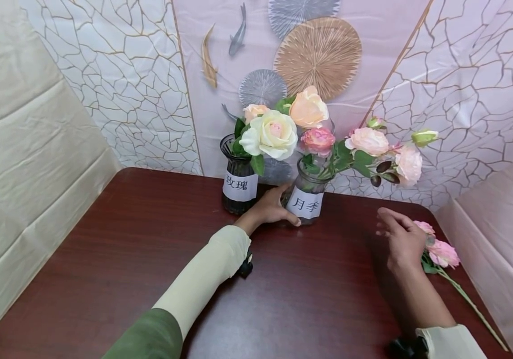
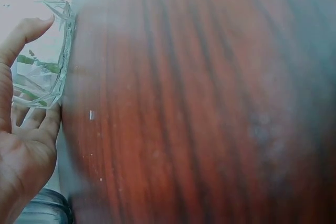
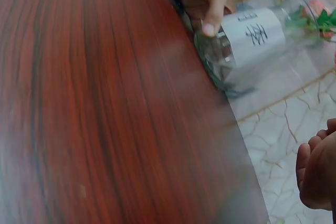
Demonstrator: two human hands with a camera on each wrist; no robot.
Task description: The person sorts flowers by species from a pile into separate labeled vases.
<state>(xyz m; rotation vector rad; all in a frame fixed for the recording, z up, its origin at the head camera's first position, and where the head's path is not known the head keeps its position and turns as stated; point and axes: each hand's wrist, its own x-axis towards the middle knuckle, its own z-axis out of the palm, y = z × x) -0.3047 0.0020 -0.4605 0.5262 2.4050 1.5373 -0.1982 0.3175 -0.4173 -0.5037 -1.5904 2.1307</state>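
My left hand (image 1: 273, 206) grips the lower part of a clear glass vase (image 1: 306, 203) with a white label, thumb in front and fingers round its left side. In the left wrist view, the thumb and fingers reach round the glass vase (image 2: 44, 85), with green stems visible through it. The vase holds pale pink flowers (image 1: 369, 141) leaning right and a deeper pink flower (image 1: 318, 141). My right hand (image 1: 404, 242) hovers at the right with loosely bent fingers and nothing in them. Beside it, a pink flower stem (image 1: 444, 253) lies on the table, partly hidden by the hand.
A dark glass vase (image 1: 239, 188) with a white label stands left of the gripped vase, holding a white rose (image 1: 274, 133) and peach roses (image 1: 309, 107). Both vases stand near the back edge of the brown table (image 1: 148, 239), before a patterned backdrop (image 1: 135, 75).
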